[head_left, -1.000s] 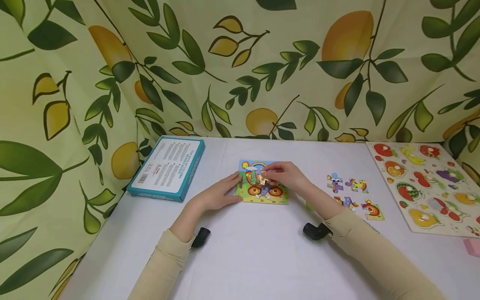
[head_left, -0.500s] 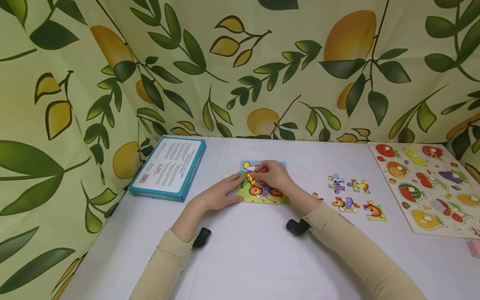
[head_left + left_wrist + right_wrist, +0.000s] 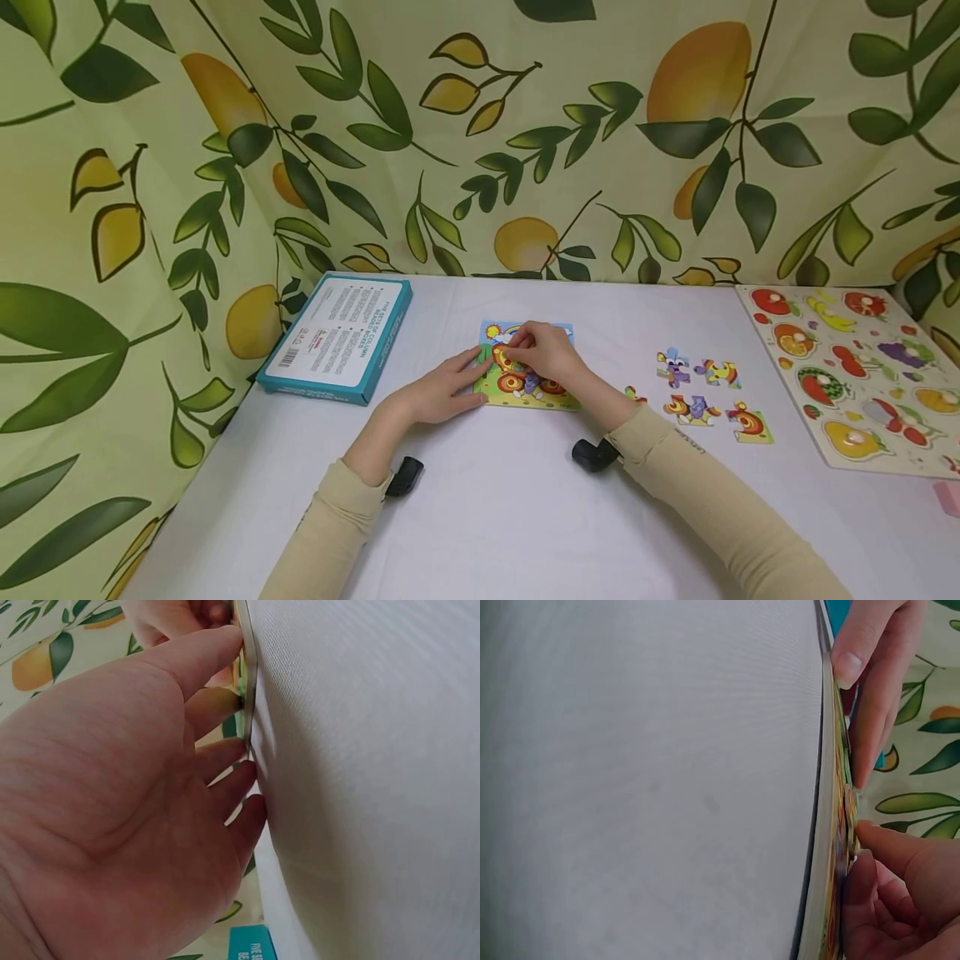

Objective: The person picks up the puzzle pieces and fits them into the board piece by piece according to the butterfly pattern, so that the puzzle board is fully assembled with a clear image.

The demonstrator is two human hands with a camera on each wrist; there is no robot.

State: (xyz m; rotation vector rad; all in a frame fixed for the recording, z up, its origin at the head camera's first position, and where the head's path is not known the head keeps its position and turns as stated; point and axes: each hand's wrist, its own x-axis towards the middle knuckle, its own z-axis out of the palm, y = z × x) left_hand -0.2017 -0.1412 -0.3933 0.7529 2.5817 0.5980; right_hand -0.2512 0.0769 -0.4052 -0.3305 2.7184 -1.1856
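Note:
A small picture puzzle board (image 3: 525, 403), with a sun, rainbow and red-orange wheels, lies flat at mid-table. My left hand (image 3: 435, 390) has its fingers extended along the board's left side, thumb at the near left corner. From the right, my right hand (image 3: 551, 354) reaches over the board. Its thumb and index finger pinch a colourful jigsaw piece (image 3: 507, 358) down on the board's left-middle part; fingers cover some of it. In the right wrist view the piece's edge (image 3: 853, 802) sits right at the board's surface.
Several loose jigsaw pieces (image 3: 693, 410) lie right of the board, one partly behind the right forearm. A fruit peg board (image 3: 813, 429) lies farther right, with a pink block (image 3: 948, 497) near it. A teal-edged box (image 3: 337, 333) sits at left. Patterned cloth (image 3: 450, 208) hangs behind.
My right hand has moved left across the board with the jigsaw piece and lowered it onto the left-middle part. Over the last half second it barely moves. My left hand stays at the board's left side.

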